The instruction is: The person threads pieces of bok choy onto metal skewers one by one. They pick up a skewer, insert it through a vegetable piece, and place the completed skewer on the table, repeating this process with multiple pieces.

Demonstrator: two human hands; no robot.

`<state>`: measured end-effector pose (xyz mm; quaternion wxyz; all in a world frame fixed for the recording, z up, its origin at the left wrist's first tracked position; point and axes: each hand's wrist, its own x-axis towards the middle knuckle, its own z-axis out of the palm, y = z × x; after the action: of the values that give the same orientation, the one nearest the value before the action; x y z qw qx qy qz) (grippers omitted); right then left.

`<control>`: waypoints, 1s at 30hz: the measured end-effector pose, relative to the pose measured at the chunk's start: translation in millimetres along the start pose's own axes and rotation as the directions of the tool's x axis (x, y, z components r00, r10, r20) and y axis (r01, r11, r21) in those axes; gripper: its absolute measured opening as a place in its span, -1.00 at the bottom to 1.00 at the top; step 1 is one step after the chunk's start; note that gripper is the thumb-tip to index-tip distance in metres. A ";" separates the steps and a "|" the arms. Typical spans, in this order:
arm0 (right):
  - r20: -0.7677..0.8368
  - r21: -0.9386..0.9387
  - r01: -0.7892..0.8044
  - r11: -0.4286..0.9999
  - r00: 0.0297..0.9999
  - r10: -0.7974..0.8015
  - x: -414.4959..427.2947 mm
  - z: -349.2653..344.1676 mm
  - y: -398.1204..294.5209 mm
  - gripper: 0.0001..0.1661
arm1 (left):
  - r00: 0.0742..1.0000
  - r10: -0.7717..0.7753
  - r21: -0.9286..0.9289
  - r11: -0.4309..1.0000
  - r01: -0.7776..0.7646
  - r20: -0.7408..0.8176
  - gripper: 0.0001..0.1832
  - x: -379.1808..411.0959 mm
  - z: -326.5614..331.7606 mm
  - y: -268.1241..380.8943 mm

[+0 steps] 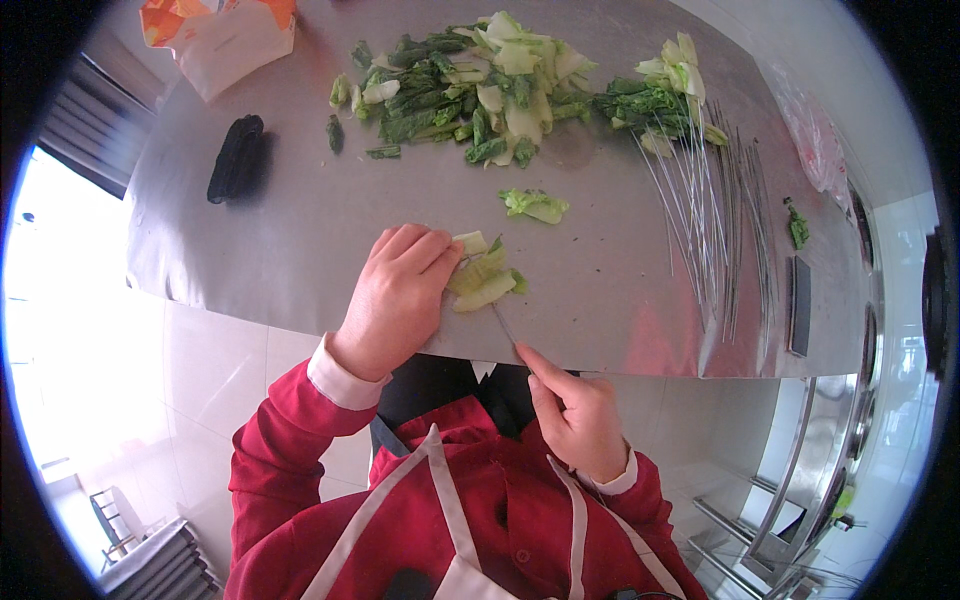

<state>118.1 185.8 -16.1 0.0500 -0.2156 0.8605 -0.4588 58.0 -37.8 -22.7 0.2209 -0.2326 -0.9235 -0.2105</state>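
My left hand holds pale green leaf pieces of a leafy vegetable, close to the front edge of the metal table. My right hand grips a thin metal skewer, its forefinger stretched along it. The skewer reaches up and left to the lower edge of the leaf pieces; its tip is hidden there. Just beyond lies a single leaf piece. Farther back spreads a heap of cut green leaves and pale stalks.
Many loose metal skewers lie on the right, some under a bunch of leafy skewered-looking greens. A dark flat bar and clear plastic bag are at the right edge. Left are a black object and an orange-white bag.
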 end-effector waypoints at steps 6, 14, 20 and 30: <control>0.003 0.010 -0.033 0.999 0.999 0.033 -1.3 -1.8 0.6 -0.56 | 0.999 -0.025 -0.028 0.999 0.024 -0.041 -0.69 0.5 1.2 -0.3; 0.093 -0.003 -0.116 0.993 0.989 0.116 -18.7 -25.4 -13.1 -0.55 | 0.965 -0.260 -0.164 0.954 0.251 -0.033 -0.75 -1.2 -3.9 3.6; 0.051 0.040 -0.016 0.999 0.999 0.014 -11.0 -11.9 -11.4 -0.56 | 0.965 -0.251 -0.177 0.956 0.235 -0.072 -0.73 -5.3 -5.3 4.8; 0.082 0.018 -0.037 0.999 0.996 0.036 -8.1 -11.9 -19.3 -0.53 | 0.978 -0.202 -0.154 0.969 0.193 -0.048 -0.72 -8.5 -5.5 0.6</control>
<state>128.3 189.0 5.5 0.0954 -0.2179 0.8571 -0.4570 66.7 -42.8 -22.3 0.2100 -0.1484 -0.9164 -0.3066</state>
